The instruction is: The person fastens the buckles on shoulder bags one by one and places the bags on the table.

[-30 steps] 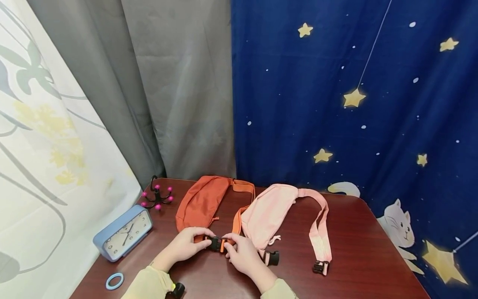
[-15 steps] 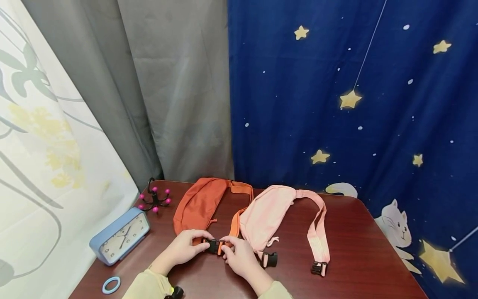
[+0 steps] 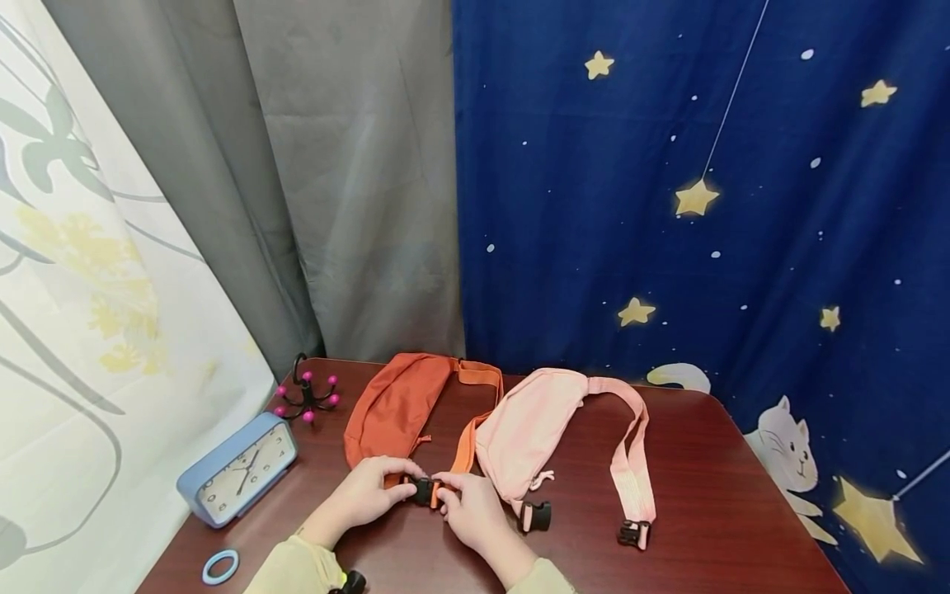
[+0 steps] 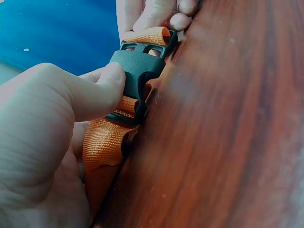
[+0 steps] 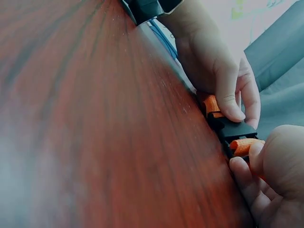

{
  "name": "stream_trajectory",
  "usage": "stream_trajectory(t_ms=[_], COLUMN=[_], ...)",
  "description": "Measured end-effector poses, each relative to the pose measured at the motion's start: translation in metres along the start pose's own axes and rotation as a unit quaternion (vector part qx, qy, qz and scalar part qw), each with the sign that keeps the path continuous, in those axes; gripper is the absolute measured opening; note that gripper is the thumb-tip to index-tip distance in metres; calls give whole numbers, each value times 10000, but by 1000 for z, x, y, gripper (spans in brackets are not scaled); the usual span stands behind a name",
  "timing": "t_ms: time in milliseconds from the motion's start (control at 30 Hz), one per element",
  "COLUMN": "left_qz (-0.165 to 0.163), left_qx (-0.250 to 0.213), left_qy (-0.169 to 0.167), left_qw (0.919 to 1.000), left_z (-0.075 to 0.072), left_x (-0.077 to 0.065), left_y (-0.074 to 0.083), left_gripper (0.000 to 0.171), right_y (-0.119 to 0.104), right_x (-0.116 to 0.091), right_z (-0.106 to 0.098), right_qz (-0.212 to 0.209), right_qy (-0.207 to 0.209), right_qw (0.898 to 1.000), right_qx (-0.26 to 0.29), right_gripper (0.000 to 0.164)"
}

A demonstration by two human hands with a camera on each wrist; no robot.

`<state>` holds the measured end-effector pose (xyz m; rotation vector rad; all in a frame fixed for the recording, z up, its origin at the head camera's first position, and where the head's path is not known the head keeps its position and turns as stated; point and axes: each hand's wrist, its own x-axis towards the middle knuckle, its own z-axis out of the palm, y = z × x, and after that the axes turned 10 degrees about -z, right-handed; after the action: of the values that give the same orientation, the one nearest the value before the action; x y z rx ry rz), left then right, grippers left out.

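Observation:
In the head view my left hand point(image 3: 371, 490) pinches the black side-release buckle point(image 3: 422, 490) on the strap of an orange-red waist bag point(image 3: 393, 404). The left wrist view shows its thumb flat on the buckle's housing point(image 4: 135, 66), with orange webbing point(image 4: 107, 140) running below. My right hand point(image 3: 475, 513) pinches the orange strap point(image 5: 242, 146) at the other half of the buckle. The two halves sit in line, one fitted into the other. The bag lies behind the hands, and the buckle is low over the tabletop.
A pink waist bag point(image 3: 530, 429) lies to the right, its buckle halves point(image 3: 537, 516) apart on the brown table point(image 3: 698, 495). On the left are a blue clock point(image 3: 237, 470), a light blue ring point(image 3: 220, 567) and a black hook rack with pink tips point(image 3: 308, 398).
The right hand has moved slightly left, closer to the left hand, with the strap end of the buckle. The left hand holds its place; the head view has shifted a little.

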<state>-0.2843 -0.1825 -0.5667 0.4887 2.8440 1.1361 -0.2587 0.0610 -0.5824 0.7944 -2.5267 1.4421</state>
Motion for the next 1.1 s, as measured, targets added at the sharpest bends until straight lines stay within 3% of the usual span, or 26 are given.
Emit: stream_trajectory(t_ms=[500, 1100], left_qz=[111, -64], left_qx=[200, 146], left_qy=[135, 47], left_qw=[9996, 9999], left_z=[0, 1], left_x=[1, 1], left_y=[1, 1], left_gripper=[20, 20], right_y=[-2, -3], right_x=[5, 5], right_z=[6, 5], right_qz=[91, 197], right_qy=[173, 143], right_qw=[9998, 9994], right_qx=[68, 239], right_gripper=[26, 27])
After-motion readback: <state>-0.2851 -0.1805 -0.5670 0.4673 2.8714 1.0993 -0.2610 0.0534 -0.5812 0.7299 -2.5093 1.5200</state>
